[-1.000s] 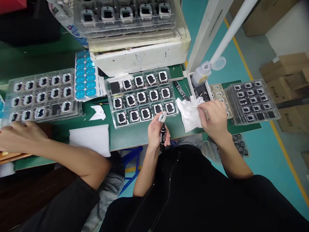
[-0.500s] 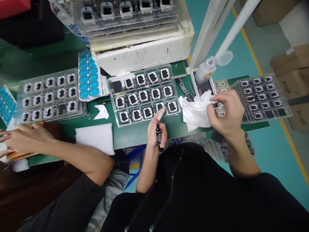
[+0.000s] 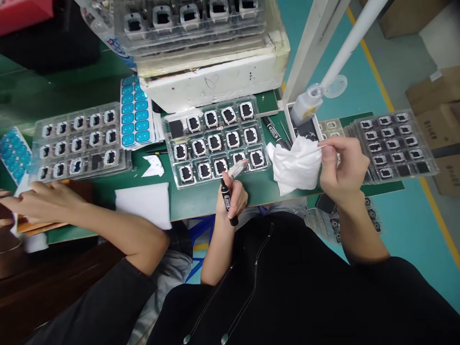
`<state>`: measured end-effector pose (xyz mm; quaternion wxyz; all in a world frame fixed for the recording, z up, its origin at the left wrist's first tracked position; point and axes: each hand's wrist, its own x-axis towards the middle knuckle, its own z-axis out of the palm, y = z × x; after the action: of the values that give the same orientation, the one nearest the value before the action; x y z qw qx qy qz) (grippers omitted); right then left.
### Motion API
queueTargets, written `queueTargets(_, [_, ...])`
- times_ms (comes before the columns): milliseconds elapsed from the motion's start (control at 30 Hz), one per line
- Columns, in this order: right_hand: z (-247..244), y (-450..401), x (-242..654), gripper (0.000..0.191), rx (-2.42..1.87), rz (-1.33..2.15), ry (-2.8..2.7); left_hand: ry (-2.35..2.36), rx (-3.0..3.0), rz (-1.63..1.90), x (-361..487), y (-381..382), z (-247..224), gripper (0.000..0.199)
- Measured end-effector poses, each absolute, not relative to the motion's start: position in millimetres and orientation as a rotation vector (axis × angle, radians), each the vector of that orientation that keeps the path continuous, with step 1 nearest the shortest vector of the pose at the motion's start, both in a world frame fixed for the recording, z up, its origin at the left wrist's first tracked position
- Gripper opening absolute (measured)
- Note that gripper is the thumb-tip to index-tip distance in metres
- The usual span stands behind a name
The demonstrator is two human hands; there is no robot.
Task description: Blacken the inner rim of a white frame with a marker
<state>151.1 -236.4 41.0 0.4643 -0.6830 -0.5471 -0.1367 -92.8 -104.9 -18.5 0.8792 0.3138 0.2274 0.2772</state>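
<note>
My left hand [image 3: 232, 199] is closed round a black marker [image 3: 227, 199] that slants in front of the palm. A small whitish covering sits on one finger, over the lower edge of the clear tray [image 3: 223, 129] of square frames. On the right, my right hand [image 3: 341, 165] pinches the edge of a crumpled white cloth [image 3: 296, 165] between thumb and forefinger. The cloth lies on the green table's front part, right of the tray. Two more dark markers [image 3: 275, 130] lie behind it, partly hidden.
A bottle [image 3: 306, 106] stands in a small white box. Stacked trays [image 3: 391, 143] are at the right, another tray [image 3: 79, 139] at the left. A co-worker's arm [image 3: 115, 227] reaches in from the left. Blue stickers [image 3: 134, 115] and a foam block [image 3: 215, 88] lie behind.
The marker in my left hand tilts more to the left, and the fingers have curled further round it. My right hand has shifted slightly right, still pinching the cloth.
</note>
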Motion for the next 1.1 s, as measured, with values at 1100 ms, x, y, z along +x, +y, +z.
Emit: queueTargets(1100, [70,-207,180,0.006,-1.991,-0.049,-1.546,0.746,1.239,0.704,-72,-105,-15,0.066])
